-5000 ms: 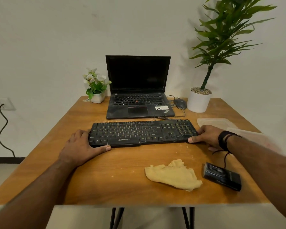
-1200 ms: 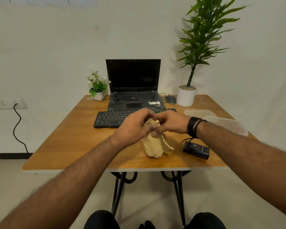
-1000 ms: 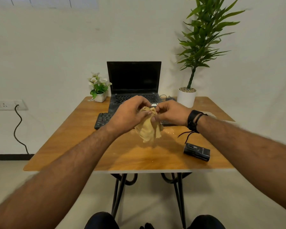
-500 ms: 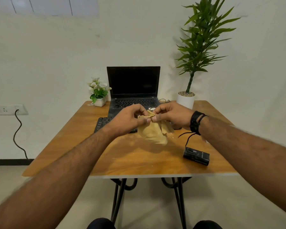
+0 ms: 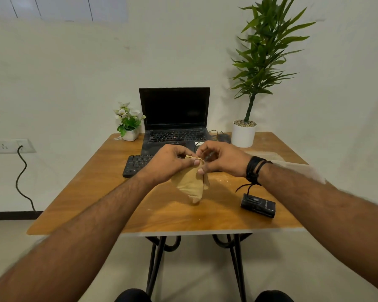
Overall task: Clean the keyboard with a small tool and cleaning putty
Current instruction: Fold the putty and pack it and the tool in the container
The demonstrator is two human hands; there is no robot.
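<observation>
Above the wooden table (image 5: 109, 188), both hands' grips pinch soft, tan, limp putty (image 5: 190, 184).

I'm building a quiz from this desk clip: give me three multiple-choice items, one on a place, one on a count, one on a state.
1. Where does the small black device lie?
A. on the laptop
B. on the table, near its front right
C. on the floor

2. How many potted plants stand on the table?
A. one
B. two
C. four

3. What state is the putty in?
A. pressed flat on the keyboard
B. held up by both hands
C. sealed in a box

Answers: 1 B, it rests on bare wood near the right forearm. 2 B, a flower pot and a tall plant. 3 B, left hand and right hand pinch its top edge, and it hangs.
</observation>
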